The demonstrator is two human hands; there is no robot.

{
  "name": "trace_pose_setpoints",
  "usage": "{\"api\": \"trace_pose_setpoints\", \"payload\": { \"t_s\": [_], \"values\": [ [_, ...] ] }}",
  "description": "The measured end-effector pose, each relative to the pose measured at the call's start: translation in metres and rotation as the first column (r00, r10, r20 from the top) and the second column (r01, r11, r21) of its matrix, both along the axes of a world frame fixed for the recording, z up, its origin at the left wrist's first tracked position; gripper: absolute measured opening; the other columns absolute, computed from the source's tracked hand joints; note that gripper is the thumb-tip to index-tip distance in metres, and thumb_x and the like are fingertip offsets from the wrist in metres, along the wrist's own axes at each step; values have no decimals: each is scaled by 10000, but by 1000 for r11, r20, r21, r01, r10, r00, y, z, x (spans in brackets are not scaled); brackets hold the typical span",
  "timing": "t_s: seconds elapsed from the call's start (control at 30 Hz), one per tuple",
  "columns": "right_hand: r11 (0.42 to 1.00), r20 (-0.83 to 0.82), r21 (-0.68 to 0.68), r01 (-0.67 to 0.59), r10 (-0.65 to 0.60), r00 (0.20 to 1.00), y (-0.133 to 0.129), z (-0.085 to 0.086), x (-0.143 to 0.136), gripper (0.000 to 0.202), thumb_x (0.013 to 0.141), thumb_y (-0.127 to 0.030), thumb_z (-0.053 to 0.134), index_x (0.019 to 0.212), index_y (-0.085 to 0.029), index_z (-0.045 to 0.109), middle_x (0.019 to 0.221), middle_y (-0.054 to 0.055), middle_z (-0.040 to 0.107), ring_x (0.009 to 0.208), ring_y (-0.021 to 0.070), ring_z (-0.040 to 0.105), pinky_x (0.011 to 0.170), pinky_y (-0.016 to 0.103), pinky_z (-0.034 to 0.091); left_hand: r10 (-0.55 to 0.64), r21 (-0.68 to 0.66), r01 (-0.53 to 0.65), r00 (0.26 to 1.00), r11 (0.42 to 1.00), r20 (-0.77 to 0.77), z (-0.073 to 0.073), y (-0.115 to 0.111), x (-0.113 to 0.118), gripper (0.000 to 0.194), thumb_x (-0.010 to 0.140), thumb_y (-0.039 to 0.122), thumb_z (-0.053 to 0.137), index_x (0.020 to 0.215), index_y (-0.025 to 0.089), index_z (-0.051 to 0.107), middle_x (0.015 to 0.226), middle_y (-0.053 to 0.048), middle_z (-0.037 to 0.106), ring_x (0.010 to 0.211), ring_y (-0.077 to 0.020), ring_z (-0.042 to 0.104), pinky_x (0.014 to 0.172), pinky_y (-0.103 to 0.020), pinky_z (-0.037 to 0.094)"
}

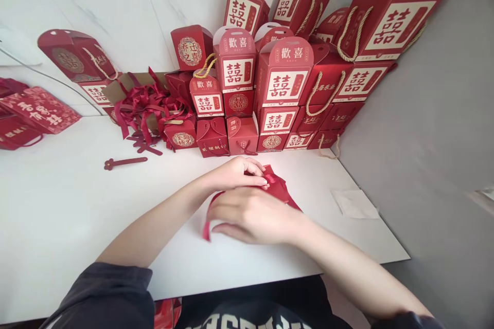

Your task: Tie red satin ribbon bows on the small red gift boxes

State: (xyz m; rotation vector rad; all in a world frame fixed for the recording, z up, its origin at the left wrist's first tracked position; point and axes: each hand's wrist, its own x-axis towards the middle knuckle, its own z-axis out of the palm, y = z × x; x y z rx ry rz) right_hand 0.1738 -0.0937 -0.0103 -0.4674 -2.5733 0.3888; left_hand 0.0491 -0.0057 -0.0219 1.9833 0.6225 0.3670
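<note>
On the white table, a flat red paper piece (281,189) lies with pink-red ribbon (271,178) across its top. My left hand (247,172) is closed at the ribbon and the paper's left side, its fingertips pressed together. Crossing in front of it, my right hand (250,216) is slightly blurred and reaches left, with its fingers curled round a red ribbon end (207,230) that hangs below them. My right hand hides part of the paper and the ribbon between the hands.
Stacked red gift boxes (285,79) stand along the wall behind. Left of them, a cardboard box (116,90) overflows with red ribbons (154,103). A red flower-ended strip (125,163) lies at left, red bags (42,110) farther left, a white sheet (355,203) at right.
</note>
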Motion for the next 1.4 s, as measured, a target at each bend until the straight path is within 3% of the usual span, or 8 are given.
{"api": "trace_pose_setpoints", "payload": {
  "t_s": [0.1, 0.2, 0.43, 0.6, 0.73, 1.0, 1.23, 1.4],
  "values": [
    [966, -250, -183, 183, -225, 942, 16, 14, 37, 166, 983, -278, 503, 938, -176, 626, 902, 36, 674, 862, 145, 618, 811, 273, 479, -10, -76, 13, 999, 997, 46, -1, 4, -5, 193, 812, 306, 700, 797, 117, 741, 911, -69, 718, 906, -205, 651, 847, -337, 511],
    [830, -210, -356, 429, -518, 829, 37, 4, 70, 263, 989, -370, 477, 848, -191, 609, 849, 37, 635, 813, 162, 584, 769, 302, 455, -42, -109, 47, 998, 993, 48, -1, 8, -8, 200, 837, 314, 680, 870, 132, 758, 940, -66, 731, 949, -196, 655, 890, -324, 503],
    [687, -199, -718, 111, -355, 913, 51, -31, 88, 342, 971, -443, 485, 772, -188, 598, 1189, 75, 605, 1206, 222, 531, 1054, 394, 379, -107, -108, 111, 993, 988, 40, 4, 11, -6, 143, 814, 298, 711, 837, 170, 771, 1001, -61, 716, 1073, -187, 616, 1010, -324, 439],
    [739, -251, -660, 136, -387, 887, 45, -27, 88, 207, 823, -357, 727, 745, -198, 620, 1225, 70, 597, 1216, 229, 532, 1072, 413, 371, -105, -107, 106, 994, 989, 21, 7, 10, -5, 147, 810, 313, 717, 825, 179, 776, 1003, -57, 713, 1075, -194, 605, 1008, -327, 434],
    [815, -427, -569, 115, -412, 805, 38, -23, 92, 179, 766, -247, 788, 718, -206, 620, 921, 35, 659, 881, 167, 631, 837, 332, 503, -83, -132, 84, 996, 988, 14, 0, 15, -8, 198, 783, 369, 741, 834, 183, 787, 952, -64, 724, 1094, -211, 588, 999, -335, 431],
    [906, -248, -410, 103, -219, 944, 20, -11, 88, 63, 863, -184, 678, 801, -197, 675, 849, 44, 716, 795, 170, 647, 743, 329, 527, -56, -145, 63, 997, 987, 51, -12, 24, -12, 137, 770, 325, 751, 799, 194, 776, 919, -63, 759, 1203, -217, 545, 1056, -372, 397],
    [849, -293, -505, 155, -337, 895, 30, -14, 89, 124, 911, -293, 627, 884, -175, 654, 917, 57, 699, 860, 172, 646, 822, 328, 513, -128, 152, 114, 988, 982, 90, -2, 12, -10, 66, 778, 241, 726, 792, 177, 736, 904, -66, 753, 1026, -193, 637, 963, -342, 487],
    [842, -266, -462, 279, -432, 862, 39, -26, 83, 76, 932, -206, 567, 987, -187, 615, 952, 42, 674, 863, 159, 618, 819, 320, 499, -28, 536, 25, 1000, 844, -3, 9, -13, -12, 58, 809, 165, 656, 823, 179, 711, 967, -37, 704, 873, -141, 657, 814, -256, 525]
  ]
}}
